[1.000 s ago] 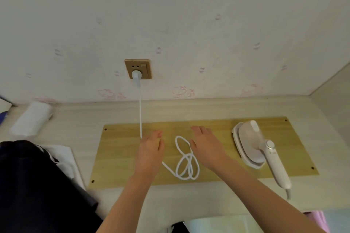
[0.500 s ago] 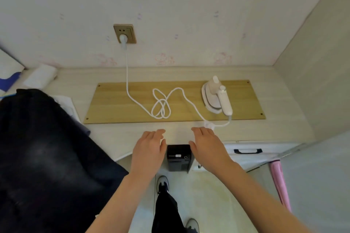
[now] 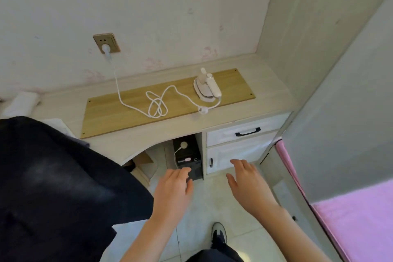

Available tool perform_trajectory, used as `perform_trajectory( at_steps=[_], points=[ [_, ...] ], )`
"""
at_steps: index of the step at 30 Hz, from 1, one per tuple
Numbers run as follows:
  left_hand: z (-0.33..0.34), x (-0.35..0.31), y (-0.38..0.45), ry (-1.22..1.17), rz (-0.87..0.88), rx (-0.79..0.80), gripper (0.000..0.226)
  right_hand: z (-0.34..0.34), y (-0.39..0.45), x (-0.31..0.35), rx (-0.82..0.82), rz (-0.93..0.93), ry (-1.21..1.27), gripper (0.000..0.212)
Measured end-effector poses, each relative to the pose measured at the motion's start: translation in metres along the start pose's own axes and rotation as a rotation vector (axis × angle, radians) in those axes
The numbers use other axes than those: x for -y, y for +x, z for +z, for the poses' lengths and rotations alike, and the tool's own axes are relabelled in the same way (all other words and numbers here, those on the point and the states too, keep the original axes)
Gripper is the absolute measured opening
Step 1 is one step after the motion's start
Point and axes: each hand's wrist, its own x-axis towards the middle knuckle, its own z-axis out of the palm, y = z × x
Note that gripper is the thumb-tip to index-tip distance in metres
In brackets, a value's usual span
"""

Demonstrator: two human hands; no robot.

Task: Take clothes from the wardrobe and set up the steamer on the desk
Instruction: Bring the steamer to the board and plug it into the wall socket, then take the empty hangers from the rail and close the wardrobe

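A white handheld steamer [image 3: 206, 87] stands on a wooden board [image 3: 110, 112] on the pale desk [image 3: 265, 83]. Its white cord [image 3: 157, 106] loops across the board and runs up to a plug in the gold wall socket [image 3: 106, 43]. A dark garment [image 3: 53, 187] is draped over the desk's left part and hangs down at the left of the view. My left hand [image 3: 173, 192] and my right hand [image 3: 248, 185] hover in front of me over the floor, well below the desk edge, fingers relaxed and holding nothing.
Under the desk stands a black computer tower [image 3: 188, 155] with a white cable. To its right are a drawer with a black handle [image 3: 247, 132] and a cabinet door [image 3: 231, 155]. A tall pale panel [image 3: 340, 70] and pink bedding [image 3: 357, 219] are at the right. A white roll [image 3: 21, 103] lies at the desk's far left.
The view has pulled back from the desk. My hands, earlier over the board beside the cord, now hover over the floor, away from the steamer. The steamer and cord lie unmoved.
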Motion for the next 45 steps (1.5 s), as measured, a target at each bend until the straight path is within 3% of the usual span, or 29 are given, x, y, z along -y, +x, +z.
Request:
perform_trajectory(
  at_steps=[11,20,25,35,40,45],
  points=[
    [0.017,-0.045,-0.079,-0.018,0.244,0.145,0.027,0.025,-0.152,-0.024,-0.119,0.285,0.003,0.046],
    [0.057,-0.144,-0.126,-0.011,0.497,0.254,0.028,0.022,-0.252,-0.093,-0.187,0.463,0.056,0.045],
    [0.095,-0.214,-0.154,0.001,0.550,0.305,0.026,0.008,-0.299,-0.157,-0.173,0.533,0.083,0.041],
    [0.166,-0.378,-0.190,-0.068,0.633,0.278,0.031,-0.042,-0.365,-0.295,-0.202,0.515,0.033,0.033],
    [0.175,-0.421,-0.187,-0.031,0.627,0.266,0.040,-0.066,-0.370,-0.342,-0.234,0.464,0.053,0.041],
    [0.185,-0.452,-0.160,0.041,0.667,0.375,0.060,-0.095,-0.348,-0.381,-0.221,0.371,0.033,0.052]
  ],
)
